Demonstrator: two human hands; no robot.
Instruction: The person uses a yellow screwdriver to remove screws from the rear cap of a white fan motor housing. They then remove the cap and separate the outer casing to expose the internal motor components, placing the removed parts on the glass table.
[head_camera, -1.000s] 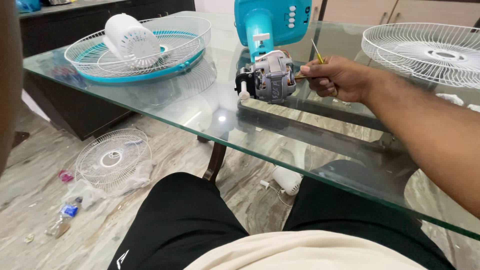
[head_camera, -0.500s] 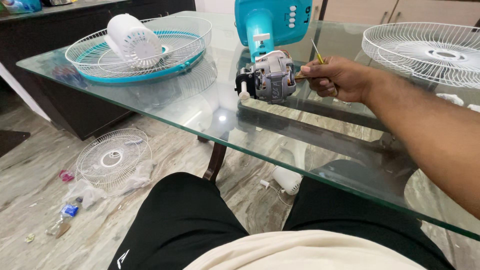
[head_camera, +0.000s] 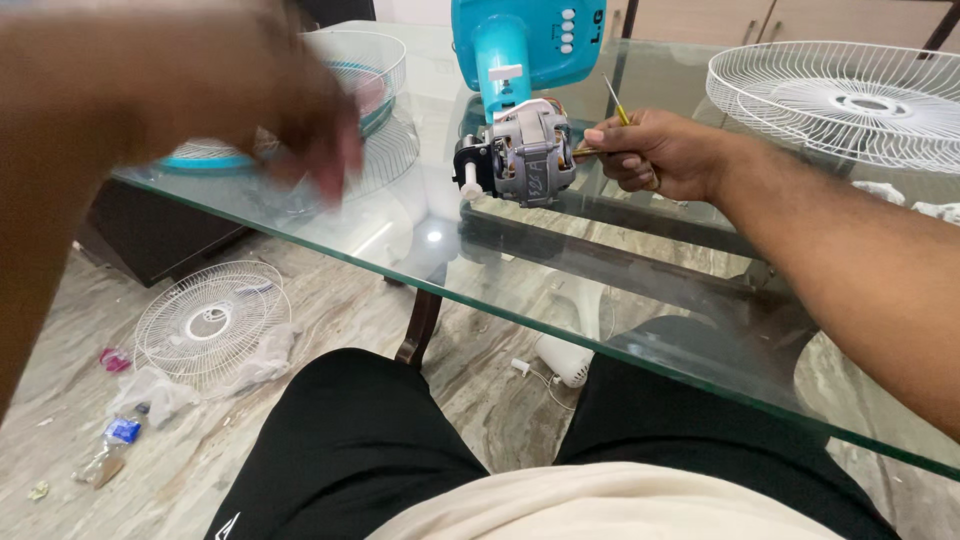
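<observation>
A grey fan motor (head_camera: 527, 160) with a white shaft lies on the glass table (head_camera: 420, 250), attached to the teal fan body (head_camera: 525, 45) behind it. My right hand (head_camera: 655, 150) is closed on a thin yellow-handled screwdriver (head_camera: 612, 108), its tip against the motor's rear. My left hand (head_camera: 300, 110) is blurred in the air above the table's left part, fingers spread, holding nothing. It partly hides the teal-rimmed wire grille (head_camera: 375, 75) at the back left.
A white wire fan grille (head_camera: 845, 100) rests on the table at the back right. On the marble floor lie another white grille (head_camera: 210, 325), plastic wrapping (head_camera: 150, 390), a white fan base (head_camera: 565, 355) and small scraps. My black-clad legs are under the near table edge.
My left hand and forearm have swung into view from the left, over the table and towards the motor. My right hand stays on the screwdriver at the motor.
</observation>
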